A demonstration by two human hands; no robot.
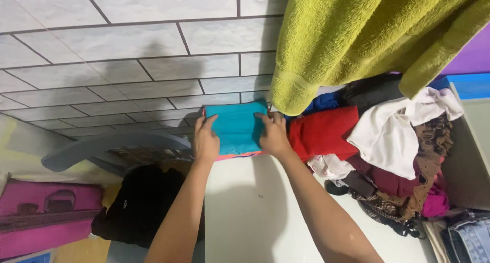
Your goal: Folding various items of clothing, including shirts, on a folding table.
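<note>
A folded teal cloth (236,126) with an orange-pink edge lies at the far end of a white table (255,212). My left hand (205,139) presses on its left side, fingers curled over the edge. My right hand (274,134) rests on its right side in the same way. Both forearms reach up from the bottom of the view.
A heap of clothes lies on the right: a red piece (322,133), a white piece (389,133), dark and patterned ones, jeans (469,237). An olive-green towel (367,33) hangs above. A grey chair (102,148), a black garment (138,204) and a pink bag (46,217) stand left.
</note>
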